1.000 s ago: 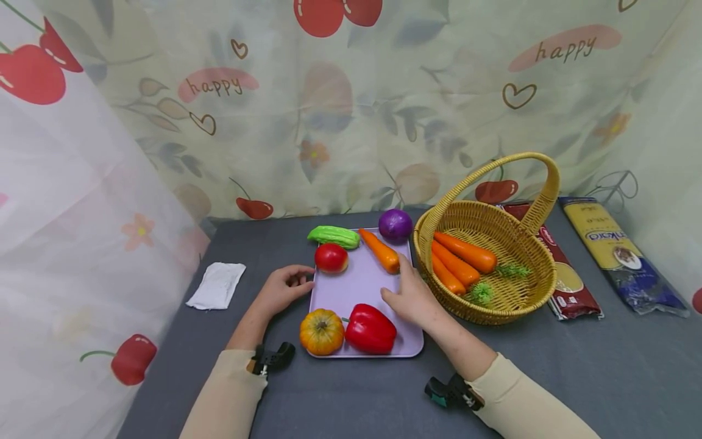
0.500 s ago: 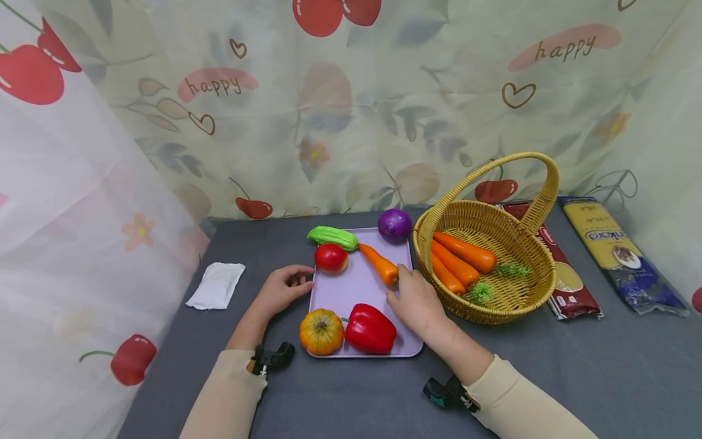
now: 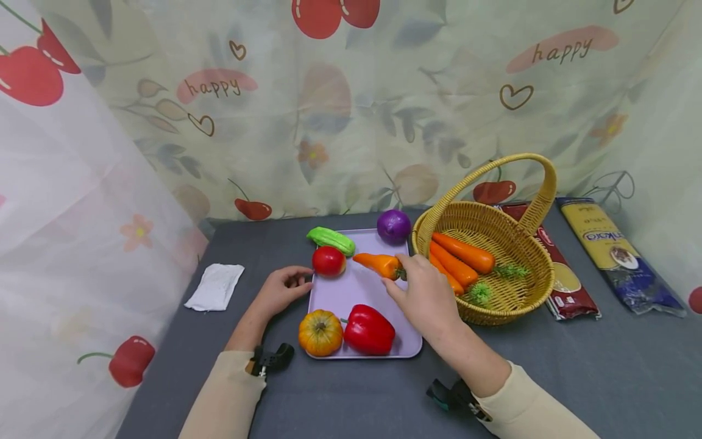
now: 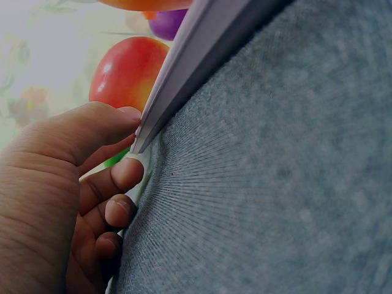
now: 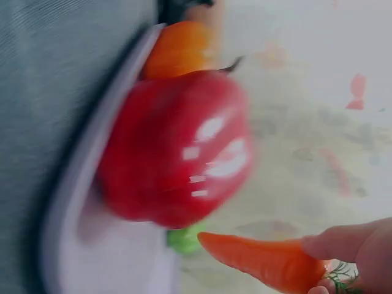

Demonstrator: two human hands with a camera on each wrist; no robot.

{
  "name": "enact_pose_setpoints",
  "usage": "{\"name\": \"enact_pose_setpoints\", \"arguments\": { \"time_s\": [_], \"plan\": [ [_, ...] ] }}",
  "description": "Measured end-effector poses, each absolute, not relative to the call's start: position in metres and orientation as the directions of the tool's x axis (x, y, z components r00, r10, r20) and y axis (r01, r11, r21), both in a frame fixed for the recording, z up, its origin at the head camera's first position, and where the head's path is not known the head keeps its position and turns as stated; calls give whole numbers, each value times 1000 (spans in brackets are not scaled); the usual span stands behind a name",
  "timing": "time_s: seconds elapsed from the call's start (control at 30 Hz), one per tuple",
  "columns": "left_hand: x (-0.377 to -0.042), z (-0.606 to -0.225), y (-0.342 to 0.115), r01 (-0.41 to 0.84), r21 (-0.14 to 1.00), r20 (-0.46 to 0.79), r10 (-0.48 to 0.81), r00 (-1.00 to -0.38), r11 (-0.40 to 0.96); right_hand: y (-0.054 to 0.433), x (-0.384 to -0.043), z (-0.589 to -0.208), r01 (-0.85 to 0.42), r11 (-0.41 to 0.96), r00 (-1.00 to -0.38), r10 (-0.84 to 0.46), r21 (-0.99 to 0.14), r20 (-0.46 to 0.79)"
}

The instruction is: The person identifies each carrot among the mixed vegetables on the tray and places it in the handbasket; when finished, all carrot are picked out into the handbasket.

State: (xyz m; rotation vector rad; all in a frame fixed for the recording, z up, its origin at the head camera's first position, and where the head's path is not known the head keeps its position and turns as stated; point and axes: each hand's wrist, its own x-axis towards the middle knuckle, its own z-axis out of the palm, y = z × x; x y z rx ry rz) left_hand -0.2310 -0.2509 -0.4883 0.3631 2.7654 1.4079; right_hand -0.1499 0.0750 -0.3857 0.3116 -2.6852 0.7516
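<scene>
My right hand point(image 3: 429, 297) pinches an orange carrot point(image 3: 378, 263) by its thick, leafy end; its tip points left. In the right wrist view the carrot point(image 5: 263, 260) appears raised, with the thumb against it. At the left rim of the lilac tray point(image 3: 356, 292), my left hand point(image 3: 282, 291) pinches the edge between thumb and curled index finger, as the left wrist view shows. On the tray are a red round fruit point(image 3: 329, 261), a small orange pumpkin point(image 3: 320, 333), a red bell pepper point(image 3: 370, 330) and a purple onion point(image 3: 393, 227). A green ridged vegetable point(image 3: 331, 240) overlaps its far left corner.
Right of the tray stands a wicker basket point(image 3: 526, 299) with a tall handle, holding several carrots point(image 3: 466, 253). Beyond it lie a red packet point(image 3: 573, 289) and a yellow-blue packet point(image 3: 620, 253). A folded white cloth point(image 3: 215, 286) lies at left on the grey tabletop point(image 3: 340, 399).
The right hand has taken hold of the carrot's thick end and lifted it. The carrot has turned from slanting to nearly level. The left hand has stayed at the tray's rim.
</scene>
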Motion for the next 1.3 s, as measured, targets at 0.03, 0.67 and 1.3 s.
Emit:
{"name": "enact_pose_setpoints", "arguments": {
  "time_s": [0.03, 0.67, 1.3],
  "plan": [
    [-231, -489, -251, 195, 801, 87, 213, -973, 566, 76, -147, -381, -311, 829, -911, -120, -465, 395],
    [-230, -490, -251, 198, 799, 86, 218, -972, 568, 119, -94, -307, -450, 639, -821, -22, -624, 570],
    [-231, -487, -250, 200, 791, 89, 216, -972, 578, 179, -74, -275, -280, 550, -825, 281, -787, 490]
  ]
}}
